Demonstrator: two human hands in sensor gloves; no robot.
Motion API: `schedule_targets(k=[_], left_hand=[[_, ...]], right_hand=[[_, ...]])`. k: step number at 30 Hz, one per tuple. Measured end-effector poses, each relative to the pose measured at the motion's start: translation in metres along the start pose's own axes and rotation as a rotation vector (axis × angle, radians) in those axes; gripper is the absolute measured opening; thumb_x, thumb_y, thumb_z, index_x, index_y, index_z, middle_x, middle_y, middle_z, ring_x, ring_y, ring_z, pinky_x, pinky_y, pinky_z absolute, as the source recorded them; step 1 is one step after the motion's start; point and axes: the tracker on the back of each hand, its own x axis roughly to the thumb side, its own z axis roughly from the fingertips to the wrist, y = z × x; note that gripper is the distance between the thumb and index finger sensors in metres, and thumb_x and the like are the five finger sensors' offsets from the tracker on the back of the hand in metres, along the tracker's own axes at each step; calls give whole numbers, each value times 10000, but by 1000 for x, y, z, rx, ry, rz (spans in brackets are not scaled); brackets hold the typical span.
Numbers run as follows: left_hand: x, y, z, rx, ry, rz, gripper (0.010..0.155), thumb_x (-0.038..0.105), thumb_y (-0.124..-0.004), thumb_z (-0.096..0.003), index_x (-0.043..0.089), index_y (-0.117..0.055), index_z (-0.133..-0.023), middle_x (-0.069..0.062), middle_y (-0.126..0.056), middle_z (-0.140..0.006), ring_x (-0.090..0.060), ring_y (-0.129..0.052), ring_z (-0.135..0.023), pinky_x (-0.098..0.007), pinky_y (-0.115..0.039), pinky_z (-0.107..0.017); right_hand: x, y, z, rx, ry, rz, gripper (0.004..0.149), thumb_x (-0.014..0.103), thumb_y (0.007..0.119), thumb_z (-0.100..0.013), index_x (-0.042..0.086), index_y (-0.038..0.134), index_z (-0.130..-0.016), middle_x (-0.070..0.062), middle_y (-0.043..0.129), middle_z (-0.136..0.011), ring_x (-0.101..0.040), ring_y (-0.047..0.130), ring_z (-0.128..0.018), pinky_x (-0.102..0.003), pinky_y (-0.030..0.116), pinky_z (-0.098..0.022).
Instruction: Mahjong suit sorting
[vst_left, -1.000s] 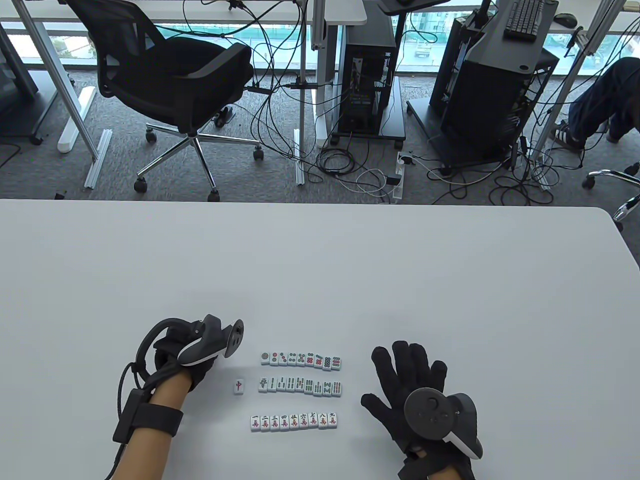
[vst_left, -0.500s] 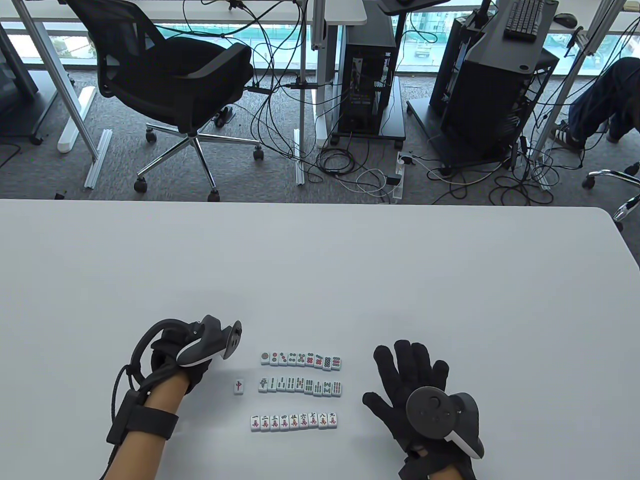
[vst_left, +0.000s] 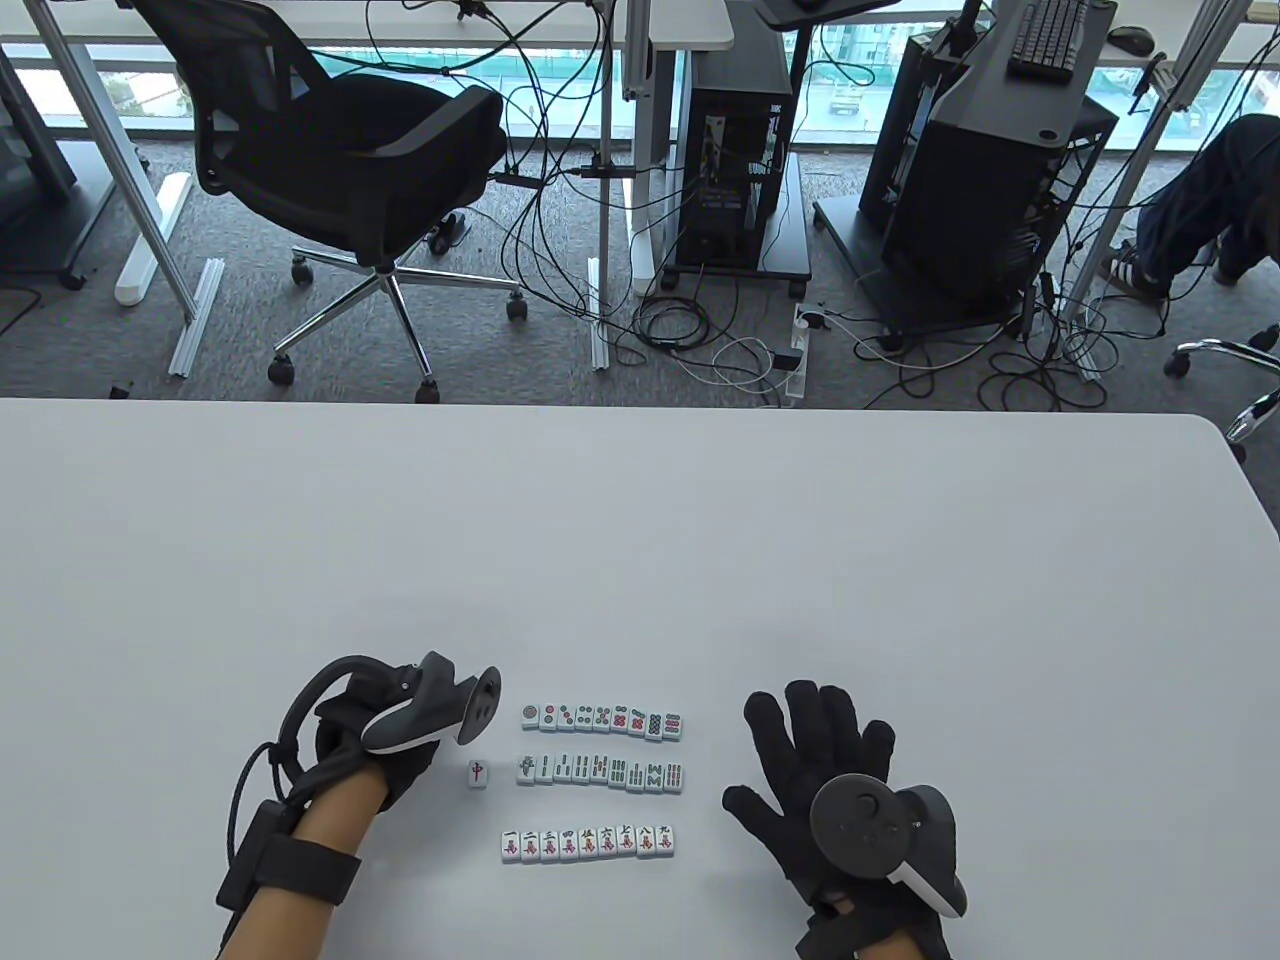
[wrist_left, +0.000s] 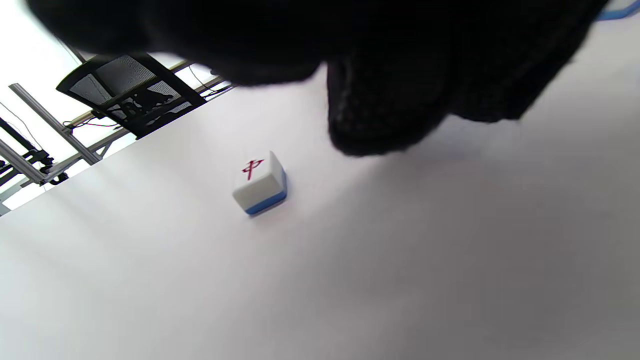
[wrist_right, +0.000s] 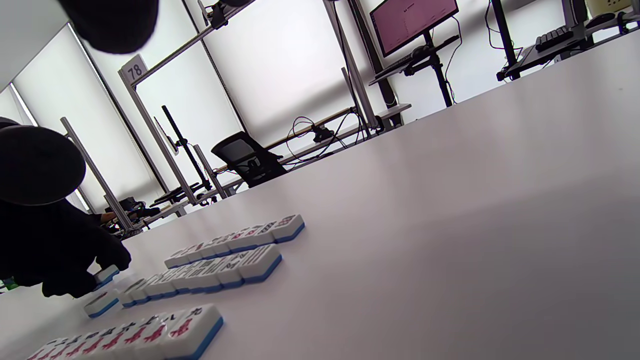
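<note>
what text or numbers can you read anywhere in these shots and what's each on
"中" in red: on the lone tile, left of the middle row.
"78": on a white tag on a metal frame post, right wrist view.
Bottom row of tiles: red and black characters, too small to read surely.
Monitor: text too blurred.

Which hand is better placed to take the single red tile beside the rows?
Left. The left hand hovers just left of the red tile, while the right hand lies flat beyond the three rows.
</note>
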Motion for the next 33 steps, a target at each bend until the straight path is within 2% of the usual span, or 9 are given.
schedule_targets(k=[8,17,19,21,24,28,33], left_hand=[[30,6,16,-12,-82,-80,613,486,-892,-274,196,-841,-812,151,-1018,-377,-90,-977,-125,-374,-874,-250],[43,-3,17,-28,-96,-135,623,493,-890,-273,188,-835,-813,150,-1018,-384,-89,-979,-130,-374,-874,-253],[45,-4,18,-3,-93,-157,629,504,-883,-272,184,-835,-811,146,-1019,-390,-94,-981,-135,-378,-873,-258],[44,-3,20,-3,-94,-161,664,522,-876,-269,202,-810,-847,141,-1019,-418,-97,-985,-163,-380,-872,-273],[33,2,25,15,-65,-122,662,525,-877,-267,229,-809,-854,139,-1021,-423,-99,-987,-170,-383,-871,-278],[-3,11,27,30,39,-69,628,499,-883,-275,236,-823,-842,136,-1025,-423,-105,-988,-171,-387,-870,-279],[-49,1,16,34,217,-162,648,495,-886,-271,274,-791,-873,132,-1023,-424,-110,-984,-175,-391,-863,-287]], right_hand=[[1,0,1,-5,-3,4,765,605,606,-531,343,198,-1122,-120,111,-1197,-407,24,-1051,-706,72,-704],[1,0,1,-8,-5,3,764,605,606,-530,343,199,-1121,-120,112,-1197,-408,25,-1051,-706,72,-704],[1,0,1,-6,-6,7,763,605,606,-530,343,200,-1121,-119,112,-1197,-408,27,-1051,-706,73,-704],[1,0,1,-6,-5,9,764,606,606,-529,344,200,-1121,-119,113,-1197,-408,27,-1051,-707,74,-703],[1,-1,1,-7,-3,9,764,605,606,-529,343,199,-1121,-119,114,-1197,-409,28,-1051,-707,74,-703],[1,0,1,-5,-3,11,763,605,606,-530,344,199,-1121,-118,114,-1197,-409,27,-1051,-707,75,-703],[1,0,1,-5,-3,10,764,605,607,-529,344,199,-1121,-119,111,-1197,-408,26,-1051,-707,72,-703]])
